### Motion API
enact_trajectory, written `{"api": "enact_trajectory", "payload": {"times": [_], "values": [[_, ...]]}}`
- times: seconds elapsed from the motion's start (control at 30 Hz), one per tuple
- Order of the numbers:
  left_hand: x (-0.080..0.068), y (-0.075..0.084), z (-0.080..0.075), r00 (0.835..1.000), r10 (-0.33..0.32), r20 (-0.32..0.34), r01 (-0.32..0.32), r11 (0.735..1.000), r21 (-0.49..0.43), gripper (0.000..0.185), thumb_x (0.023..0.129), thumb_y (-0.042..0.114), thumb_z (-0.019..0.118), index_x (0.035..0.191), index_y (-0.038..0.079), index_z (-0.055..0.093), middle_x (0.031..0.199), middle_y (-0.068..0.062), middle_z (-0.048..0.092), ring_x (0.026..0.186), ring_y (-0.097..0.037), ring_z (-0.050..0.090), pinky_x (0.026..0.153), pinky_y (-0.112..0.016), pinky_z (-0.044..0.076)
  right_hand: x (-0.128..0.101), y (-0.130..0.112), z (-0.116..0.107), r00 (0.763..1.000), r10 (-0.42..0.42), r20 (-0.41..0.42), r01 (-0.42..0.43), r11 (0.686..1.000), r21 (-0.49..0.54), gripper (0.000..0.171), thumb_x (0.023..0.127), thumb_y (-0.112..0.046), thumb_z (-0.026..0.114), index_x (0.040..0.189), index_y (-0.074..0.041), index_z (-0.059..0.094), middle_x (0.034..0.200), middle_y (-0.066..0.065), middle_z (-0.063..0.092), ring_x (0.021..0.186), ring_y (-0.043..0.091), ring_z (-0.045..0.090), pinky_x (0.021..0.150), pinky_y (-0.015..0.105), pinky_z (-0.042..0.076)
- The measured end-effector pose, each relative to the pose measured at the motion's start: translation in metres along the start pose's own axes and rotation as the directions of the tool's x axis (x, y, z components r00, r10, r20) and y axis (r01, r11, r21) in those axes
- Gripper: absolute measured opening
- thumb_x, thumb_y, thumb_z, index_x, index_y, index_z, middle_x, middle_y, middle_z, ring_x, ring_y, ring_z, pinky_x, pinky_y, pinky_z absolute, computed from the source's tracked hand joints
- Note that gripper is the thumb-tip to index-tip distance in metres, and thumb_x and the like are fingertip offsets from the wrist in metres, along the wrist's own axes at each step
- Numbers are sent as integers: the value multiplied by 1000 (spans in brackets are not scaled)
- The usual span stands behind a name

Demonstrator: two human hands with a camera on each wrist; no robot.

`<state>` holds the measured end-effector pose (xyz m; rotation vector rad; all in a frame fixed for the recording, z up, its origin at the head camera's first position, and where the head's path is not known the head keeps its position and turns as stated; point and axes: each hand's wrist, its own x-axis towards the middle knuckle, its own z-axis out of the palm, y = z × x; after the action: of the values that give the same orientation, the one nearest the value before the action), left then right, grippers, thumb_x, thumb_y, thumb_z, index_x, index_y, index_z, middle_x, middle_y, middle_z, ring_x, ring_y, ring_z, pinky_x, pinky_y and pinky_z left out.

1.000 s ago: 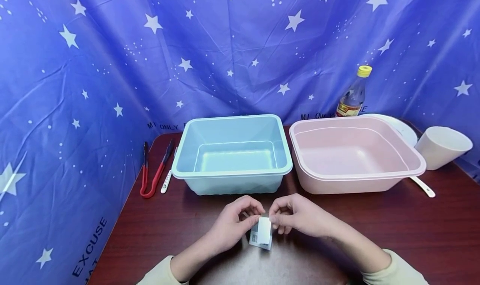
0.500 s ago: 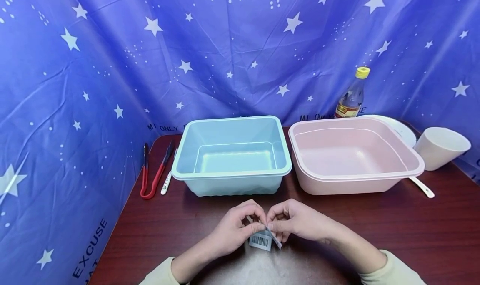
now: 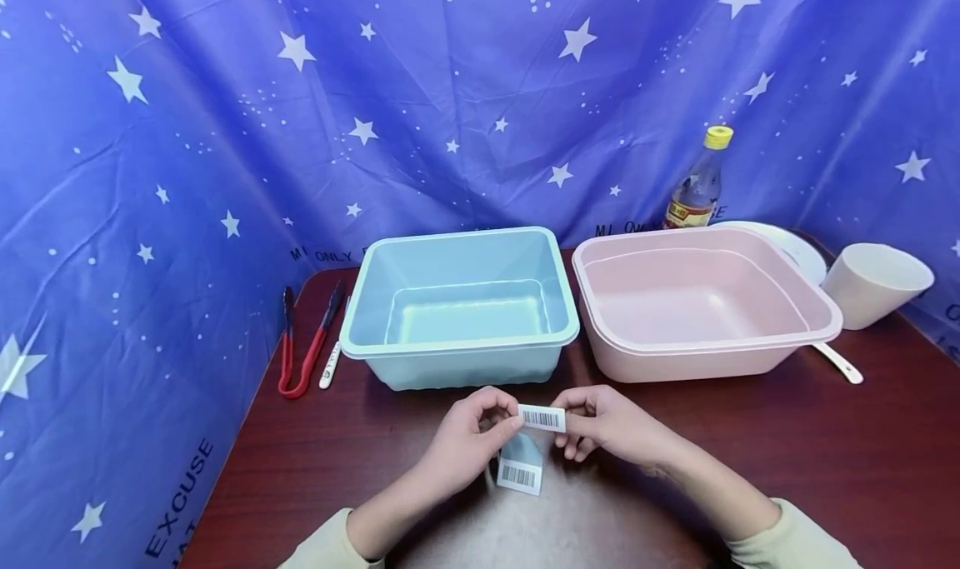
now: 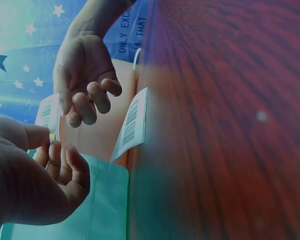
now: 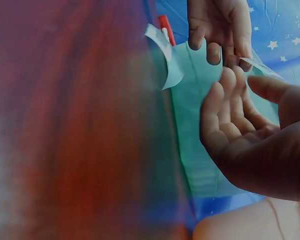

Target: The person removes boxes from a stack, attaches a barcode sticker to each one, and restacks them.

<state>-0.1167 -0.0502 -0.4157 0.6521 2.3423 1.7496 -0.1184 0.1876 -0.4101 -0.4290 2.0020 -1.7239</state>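
Observation:
Both hands hold a small white barcode sticker (image 3: 542,418) level above the table, in front of the blue tub (image 3: 375,348). My left hand (image 3: 516,420) pinches its left end and my right hand (image 3: 568,421) pinches its right end. Below them a curled backing sheet (image 3: 520,469) with another barcode lies on the dark red table (image 3: 360,461). The left wrist view shows the sheet (image 4: 132,122) standing up off the table, the sticker (image 4: 47,112) between the hands. The right wrist view shows the sticker (image 5: 260,67) at my right hand's fingertips (image 5: 229,80).
An empty pink tub (image 3: 825,336) stands right of the blue one, with a white spoon (image 3: 838,363) under its rim. Red tongs (image 3: 300,352) and a white pen (image 3: 332,367) lie at the left. A bottle (image 3: 697,182), plate (image 3: 795,252) and white cup (image 3: 873,286) stand back right. Starred blue cloth surrounds the table.
The sticker has come off the backing sheet and is now held flat between both hands, a little higher. The backing sheet has stayed below on the table.

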Motion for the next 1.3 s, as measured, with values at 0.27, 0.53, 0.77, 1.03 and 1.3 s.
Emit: {"api": "enact_trajectory", "payload": {"times": [0.27, 0.53, 0.77, 1.03, 1.3], "values": [[10, 4, 16, 1000, -26, -11, 26, 1000, 1, 7, 94, 12, 72, 93, 6, 68, 76, 4, 57, 68, -8, 52, 61, -20, 42, -20, 15, -7, 958, -171, -228, 183, 983, 31, 20, 102, -6, 57, 105, 13, 61, 78, 9, 61, 66, 16, 64, 61, 32, 58], [21, 8, 37, 1000, -21, -1, 21, 1000, -19, 5, 92, 10, 73, 91, 7, 69, 73, 4, 59, 63, -9, 56, 59, -19, 42, -37, 24, -13, 856, -330, -398, 282, 943, -177, 3, 97, -3, 65, 98, -2, 68, 77, 11, 63, 59, 19, 61, 56, 34, 55], [31, 16, 56, 1000, -15, 16, 15, 1000, -18, 3, 91, 7, 72, 90, 6, 69, 72, 5, 59, 59, -6, 53, 54, -19, 42, -48, 31, -20, 793, -346, -501, 257, 936, -241, 4, 91, 0, 72, 94, -1, 69, 75, 3, 63, 57, 15, 60, 53, 33, 54], [45, 22, 81, 1000, 16, 25, -16, 1000, -16, 2, 89, 6, 72, 90, 7, 71, 74, 9, 59, 61, -2, 51, 57, -18, 42, -61, 30, -38, 711, -347, -611, 162, 927, -338, 4, 90, -2, 75, 91, -3, 71, 67, -1, 59, 54, 12, 55, 48, 26, 47], [58, 28, 105, 997, 13, 77, -12, 1000, -14, 12, 91, 7, 70, 102, 8, 72, 75, 10, 56, 62, -1, 50, 60, -19, 43, -77, 29, -57, 666, -348, -660, 75, 912, -404, 5, 95, -5, 70, 96, -1, 73, 67, 2, 61, 56, 15, 58, 51, 24, 48]]}}
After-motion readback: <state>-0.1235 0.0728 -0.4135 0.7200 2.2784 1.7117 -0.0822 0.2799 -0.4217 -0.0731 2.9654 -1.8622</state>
